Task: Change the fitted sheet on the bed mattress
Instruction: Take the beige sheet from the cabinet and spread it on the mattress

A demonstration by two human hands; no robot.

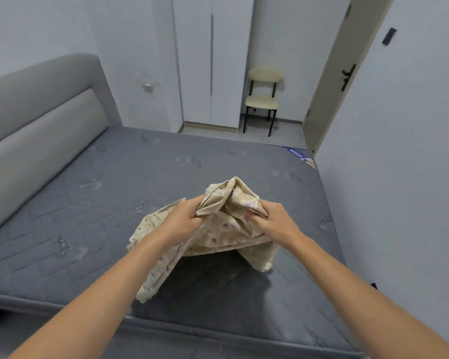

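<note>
Both hands hold a bunched cream patterned sheet [226, 229] above the bare grey mattress [88, 203]; the left hand [184, 218] has its grip closed on one gathered fold, the right hand [272, 218] its grip closed on another just beside it; loose cloth hangs toward the mattress; beyond the mattress stand a chair [263, 99] and wardrobe [213, 60].

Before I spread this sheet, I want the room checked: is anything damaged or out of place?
One thing: the wall beside the headboard has a chipped, scuffed patch. The bare mattress looks intact, and the chair stands upright.
</note>
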